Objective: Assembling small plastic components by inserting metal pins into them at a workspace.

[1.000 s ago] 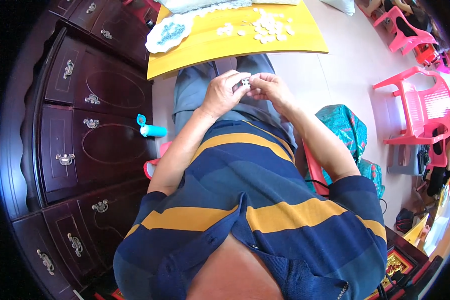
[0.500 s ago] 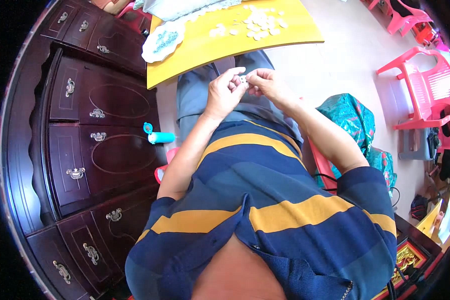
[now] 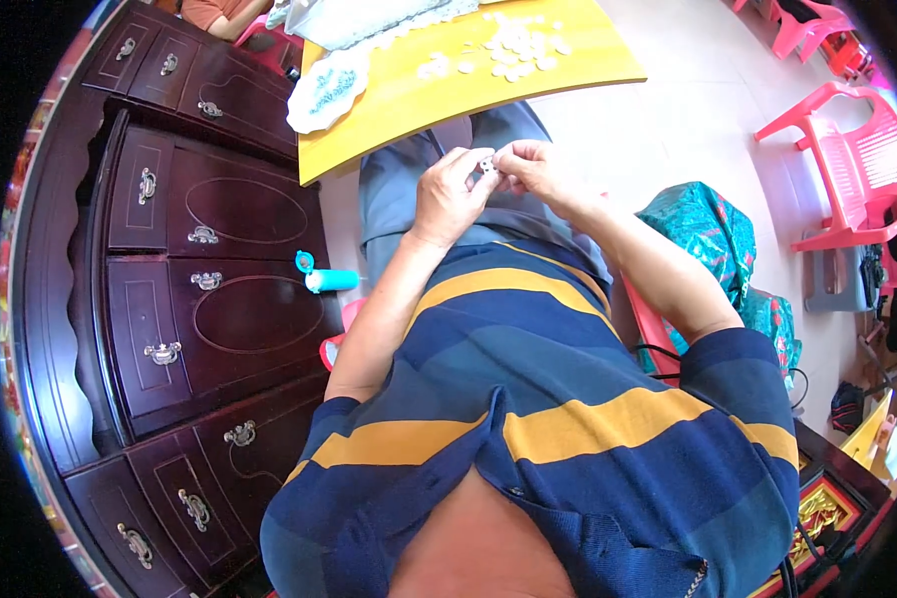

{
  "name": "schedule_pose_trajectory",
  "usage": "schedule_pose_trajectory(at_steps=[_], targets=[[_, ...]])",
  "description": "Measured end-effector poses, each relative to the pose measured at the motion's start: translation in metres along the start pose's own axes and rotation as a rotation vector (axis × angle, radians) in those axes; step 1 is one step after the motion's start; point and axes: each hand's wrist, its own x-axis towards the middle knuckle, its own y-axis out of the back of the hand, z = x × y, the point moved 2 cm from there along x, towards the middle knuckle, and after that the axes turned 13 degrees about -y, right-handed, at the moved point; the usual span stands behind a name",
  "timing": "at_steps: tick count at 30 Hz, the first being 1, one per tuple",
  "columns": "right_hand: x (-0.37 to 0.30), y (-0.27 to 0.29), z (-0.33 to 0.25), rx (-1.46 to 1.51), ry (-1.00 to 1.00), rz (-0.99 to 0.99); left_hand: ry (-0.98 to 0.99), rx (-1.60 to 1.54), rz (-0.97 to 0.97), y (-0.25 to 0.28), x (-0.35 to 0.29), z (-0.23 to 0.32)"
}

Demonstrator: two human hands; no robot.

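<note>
A small white piece with dark spots (image 3: 486, 165) is pinched between the thumb and fingers of my left hand (image 3: 447, 199). Right beside it, my right hand (image 3: 540, 175) has thumb and forefinger pressed together at the piece's edge; whatever is in that pinch is too small to make out. Both hands are above my lap, just short of the yellow table (image 3: 399, 105). Scattered over the tabletop are several small white discs (image 3: 516, 46). To their left lies a white scalloped dish (image 3: 306, 112) holding tiny teal bits (image 3: 333, 88).
Dark wooden drawers (image 3: 239, 199) line the left side, with a turquoise bottle (image 3: 331, 280) near them. A green patterned bag (image 3: 703, 234) stands at my right, and a pink plastic chair (image 3: 847, 169) beyond it. Another person's arm (image 3: 231, 18) shows at the far left.
The view has shifted slightly. My left fingers have drawn in around the white piece, which now shows more of its spotted face. At the far left, more of the other person's arm has appeared.
</note>
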Motion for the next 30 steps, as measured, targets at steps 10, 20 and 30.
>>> schedule_pose_trajectory(at_steps=[10,20,30], targets=[[-0.002,0.000,0.004,0.052,-0.033,-0.040,-0.063,0.004,0.034,-0.002,-0.001,0.000],[-0.006,-0.001,0.002,0.094,-0.013,-0.041,-0.116,-0.017,0.071,0.001,0.002,0.000],[-0.003,0.002,-0.004,0.027,0.030,-0.017,0.203,-0.379,-0.067,0.003,0.018,-0.017]])
